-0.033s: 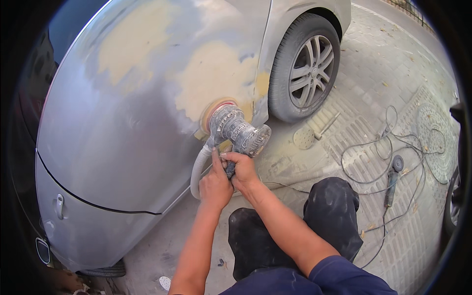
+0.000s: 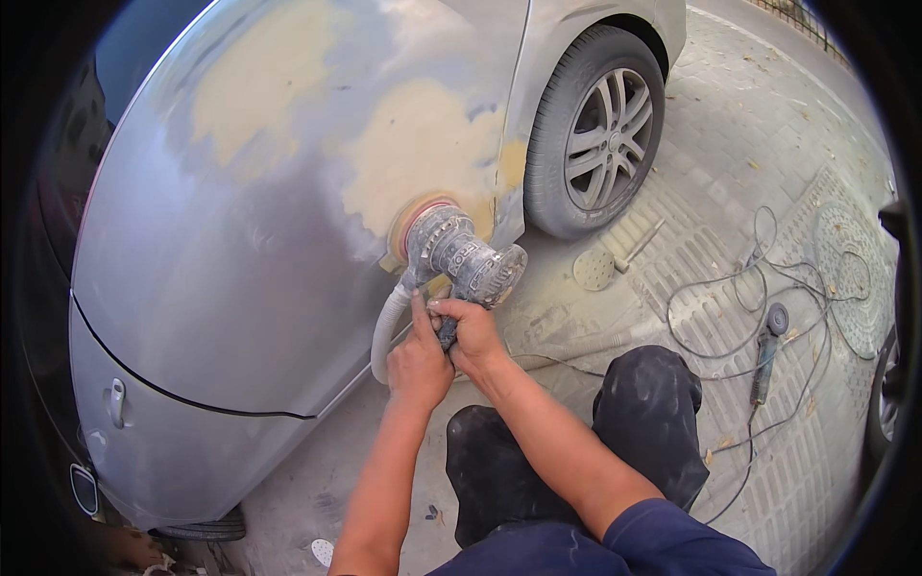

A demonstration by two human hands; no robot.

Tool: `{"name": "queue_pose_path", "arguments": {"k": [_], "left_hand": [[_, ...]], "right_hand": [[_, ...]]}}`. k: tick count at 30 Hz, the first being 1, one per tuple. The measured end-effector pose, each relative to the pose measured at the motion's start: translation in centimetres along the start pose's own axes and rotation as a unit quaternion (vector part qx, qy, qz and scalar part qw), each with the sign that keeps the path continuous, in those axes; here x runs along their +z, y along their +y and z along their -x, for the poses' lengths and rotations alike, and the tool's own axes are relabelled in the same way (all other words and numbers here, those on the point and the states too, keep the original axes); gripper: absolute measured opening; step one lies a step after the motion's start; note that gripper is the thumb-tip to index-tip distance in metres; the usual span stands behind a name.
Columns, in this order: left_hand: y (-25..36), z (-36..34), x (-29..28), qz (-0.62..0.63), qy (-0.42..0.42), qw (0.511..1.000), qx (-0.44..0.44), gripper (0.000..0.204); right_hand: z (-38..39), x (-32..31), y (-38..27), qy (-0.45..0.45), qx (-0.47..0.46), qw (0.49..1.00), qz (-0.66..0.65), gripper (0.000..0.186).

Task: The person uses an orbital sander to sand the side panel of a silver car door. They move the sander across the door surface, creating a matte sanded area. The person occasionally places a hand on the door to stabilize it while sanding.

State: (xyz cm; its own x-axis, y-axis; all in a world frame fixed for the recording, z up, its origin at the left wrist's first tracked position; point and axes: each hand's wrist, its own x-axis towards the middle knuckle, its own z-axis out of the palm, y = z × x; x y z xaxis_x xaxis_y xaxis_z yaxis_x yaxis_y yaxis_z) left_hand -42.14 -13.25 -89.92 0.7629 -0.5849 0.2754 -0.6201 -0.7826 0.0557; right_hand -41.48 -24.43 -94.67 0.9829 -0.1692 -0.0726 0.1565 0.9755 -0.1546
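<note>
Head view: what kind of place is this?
Likely an outdoor car body repair spot. A grey car door panel carries yellowish filler patches, both hands grip a dusty grey orbital sander against it, and a second corded power tool lies on the paved ground.

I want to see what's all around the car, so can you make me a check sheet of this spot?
Surface: paved ground, dusty, ridged strip near the wheel.
Job's things: sander with its pad against a tan filler patch on the grey car panel; pale hose hangs from it.
Clutter: loose sanding disc and a stick-like tool by the wheel.
Grips: left hand and right hand both hold the sander's handle.
Cables: tangled cord with another power tool.
Surroundings: round manhole cover; the person's dark knees.
</note>
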Motion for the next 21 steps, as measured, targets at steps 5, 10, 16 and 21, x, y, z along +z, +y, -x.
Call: {"name": "queue_pose_path", "arguments": {"k": [5, 10, 16, 21], "left_hand": [[-1.0, 4.0, -1.4, 0.015, -0.061, 0.991, -0.114, 0.099], [-0.5, 2.6, -0.2, 0.02, -0.024, 0.998, -0.063, 0.099], [-0.5, 1.0, 0.0, 0.009, 0.013, 1.0, -0.025, 0.104], [-2.0, 4.6, -1.3, 0.008, -0.081, 0.986, -0.148, 0.101]], "right_hand": [[2.5, 0.7, 3.3, -0.003, 0.032, 0.998, 0.046, 0.008], [1.6, 0.2, 1.8, 0.009, 0.024, 0.998, 0.053, 0.005], [0.7, 0.5, 0.7, 0.009, 0.015, 1.0, 0.024, 0.008], [3.1, 1.3, 4.2, 0.005, 0.046, 0.998, 0.051, 0.009]]}}
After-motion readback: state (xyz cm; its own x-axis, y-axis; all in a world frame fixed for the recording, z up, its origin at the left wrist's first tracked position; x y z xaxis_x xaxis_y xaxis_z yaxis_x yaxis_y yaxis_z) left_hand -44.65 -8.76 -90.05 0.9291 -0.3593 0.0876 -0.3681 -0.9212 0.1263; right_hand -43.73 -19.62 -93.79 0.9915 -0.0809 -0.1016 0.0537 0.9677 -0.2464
